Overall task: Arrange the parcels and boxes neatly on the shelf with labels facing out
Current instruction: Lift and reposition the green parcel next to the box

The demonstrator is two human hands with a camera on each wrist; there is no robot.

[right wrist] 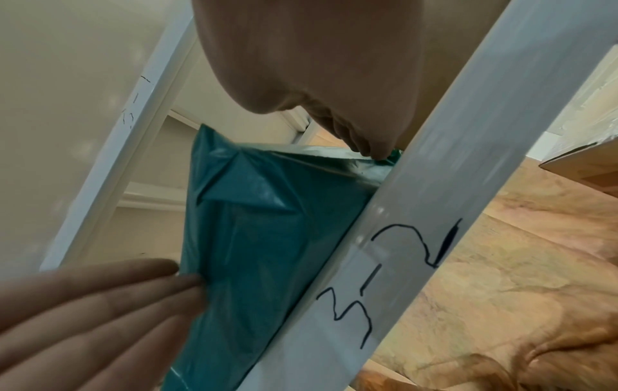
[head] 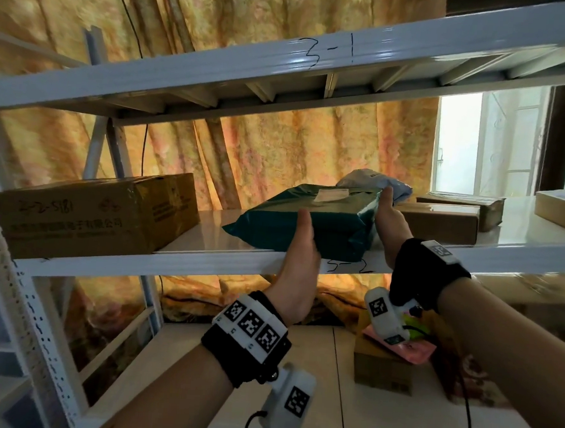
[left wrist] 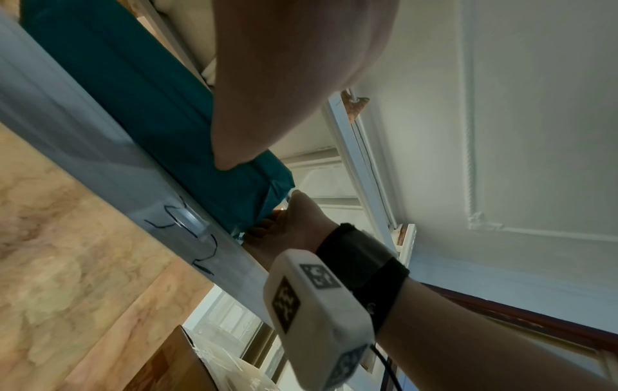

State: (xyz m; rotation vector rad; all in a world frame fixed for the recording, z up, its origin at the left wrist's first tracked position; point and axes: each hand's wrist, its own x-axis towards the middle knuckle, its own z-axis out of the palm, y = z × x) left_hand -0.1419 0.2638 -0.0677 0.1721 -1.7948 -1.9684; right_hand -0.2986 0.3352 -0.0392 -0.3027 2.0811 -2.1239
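A dark green plastic parcel (head: 324, 216) (left wrist: 117, 79) (right wrist: 267, 238) lies flat on the middle shelf, at its front rail (head: 172, 263) marked 3-2. A pale label (head: 332, 194) faces up on its top. My left hand (head: 301, 241) (left wrist: 284, 79) is at the parcel's front. Its thumb lies over the top edge, and its straight fingers (right wrist: 100, 304) press the green wrap. My right hand (head: 387, 217) (left wrist: 294, 219) (right wrist: 334, 66) presses against the parcel's right end, thumb pointing up. A grey-blue pouch (head: 372, 183) lies behind the parcel, partly hidden.
A large cardboard box (head: 92, 212) stands at the shelf's left. Flat brown boxes (head: 439, 223) and another box (head: 562, 211) sit to the right. On the lower shelf a small carton (head: 384, 369) carries a pink parcel (head: 415, 351). The 3-1 shelf (head: 317, 60) is overhead.
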